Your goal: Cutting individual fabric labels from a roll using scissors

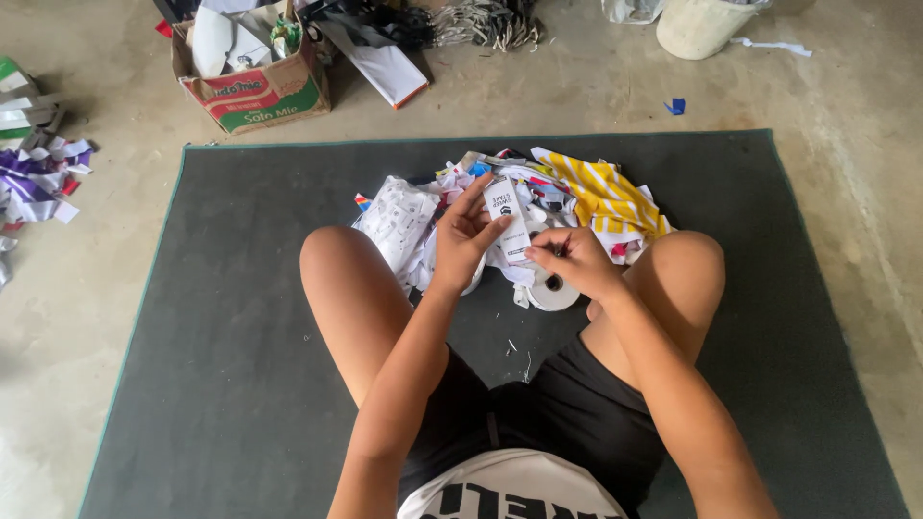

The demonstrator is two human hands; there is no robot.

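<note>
A bare grey concrete floor fills the view, with a dark grey rectangular mat edged in green spread across it (soft, even daylight, no hard shadows). At the far edge stand a printed cardboard box stuffed with scraps and a pale round bucket; loose purple and white paper cuttings lie to the left.

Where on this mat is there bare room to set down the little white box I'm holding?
The dark mat lies bare to the left of the left knee and to the right of the right knee, out to its edges. Between the knees it is crowded: the paper scrap pile and tape roll sit under both hands, left hand, right hand, which hold the white box.
</note>
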